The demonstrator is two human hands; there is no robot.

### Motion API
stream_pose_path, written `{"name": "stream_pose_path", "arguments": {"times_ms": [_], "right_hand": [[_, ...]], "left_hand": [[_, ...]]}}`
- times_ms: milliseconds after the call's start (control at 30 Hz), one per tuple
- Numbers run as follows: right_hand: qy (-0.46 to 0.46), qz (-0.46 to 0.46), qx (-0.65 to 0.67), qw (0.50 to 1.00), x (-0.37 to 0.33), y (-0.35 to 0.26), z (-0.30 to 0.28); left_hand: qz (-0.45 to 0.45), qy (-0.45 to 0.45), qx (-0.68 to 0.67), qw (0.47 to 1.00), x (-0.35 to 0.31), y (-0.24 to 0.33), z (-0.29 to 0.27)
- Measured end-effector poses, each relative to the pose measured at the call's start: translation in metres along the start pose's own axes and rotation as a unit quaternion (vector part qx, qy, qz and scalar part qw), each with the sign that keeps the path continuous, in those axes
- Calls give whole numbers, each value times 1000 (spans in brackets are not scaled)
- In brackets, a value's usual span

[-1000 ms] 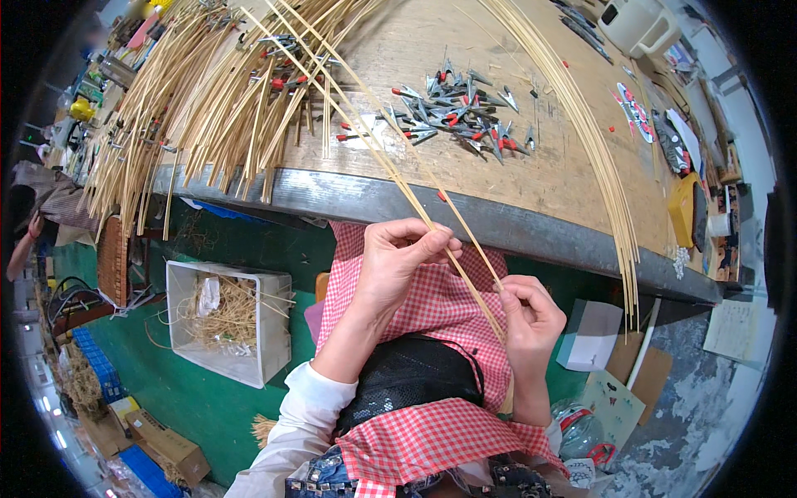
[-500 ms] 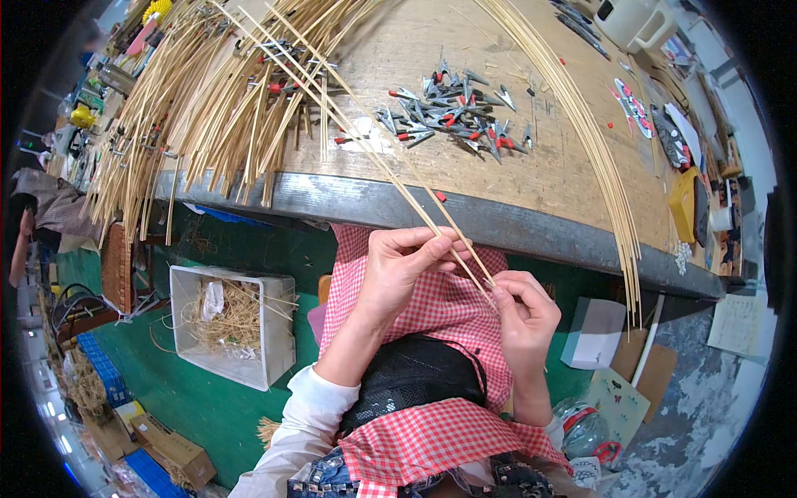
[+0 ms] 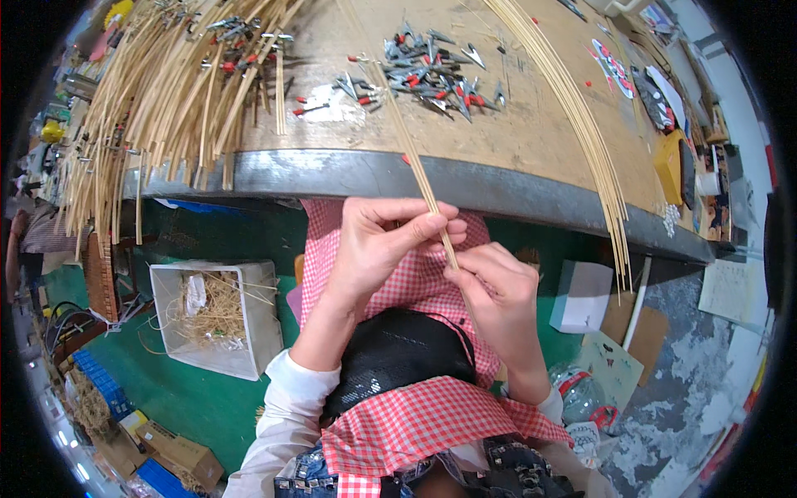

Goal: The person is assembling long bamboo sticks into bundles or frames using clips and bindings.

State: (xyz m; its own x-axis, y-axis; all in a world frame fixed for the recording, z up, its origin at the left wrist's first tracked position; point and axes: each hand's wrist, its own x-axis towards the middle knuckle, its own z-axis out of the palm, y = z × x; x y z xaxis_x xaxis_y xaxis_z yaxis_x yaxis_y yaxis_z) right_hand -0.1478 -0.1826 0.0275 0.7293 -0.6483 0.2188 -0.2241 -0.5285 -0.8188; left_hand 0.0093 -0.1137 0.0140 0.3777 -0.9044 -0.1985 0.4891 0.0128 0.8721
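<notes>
Between my hands are a few long thin straw-coloured strips (image 3: pixel 407 137), lying together and slanting up and away over the table edge; their far part is blurred. My left hand (image 3: pixel 390 236) pinches them between thumb and fingers a little above their near end. Just below it, my right hand (image 3: pixel 498 282) closes thumb and forefinger on the near ends. Past the table edge lies a pile of small metal spring clamps (image 3: pixel 432 70) with red and dark tips. A large heap of similar strips (image 3: pixel 183 100), some held by clamps, hangs over the edge at the left.
Another bundle of strips (image 3: pixel 573 116) curves along the right of the wooden table (image 3: pixel 498 158), whose dark metal edge (image 3: pixel 290 174) faces me. A white bin (image 3: pixel 257 332) of straw scraps stands on the floor at left. A yellow object (image 3: pixel 668 166) sits at the table's right.
The strips were spread apart in a narrow V and now lie together in one bundle. My right hand has moved left, closer to my left hand. The view has shifted slightly.
</notes>
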Motion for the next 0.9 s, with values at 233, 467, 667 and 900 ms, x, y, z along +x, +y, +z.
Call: {"name": "stream_pose_path", "arguments": {"times_ms": [233,467,667,900], "right_hand": [[-17,89,58,994,22,-30,-28],[194,-90,170,962,58,-60,-68],[225,-211,109,945,85,-74,-81],[178,-71,50,980,88,-38,-57]], "left_hand": [[66,-95,122,986,17,55,29],[263,-197,114,937,38,94,53],[321,-186,275,887,54,91,61],[333,-153,373,852,87,49,29]]}}
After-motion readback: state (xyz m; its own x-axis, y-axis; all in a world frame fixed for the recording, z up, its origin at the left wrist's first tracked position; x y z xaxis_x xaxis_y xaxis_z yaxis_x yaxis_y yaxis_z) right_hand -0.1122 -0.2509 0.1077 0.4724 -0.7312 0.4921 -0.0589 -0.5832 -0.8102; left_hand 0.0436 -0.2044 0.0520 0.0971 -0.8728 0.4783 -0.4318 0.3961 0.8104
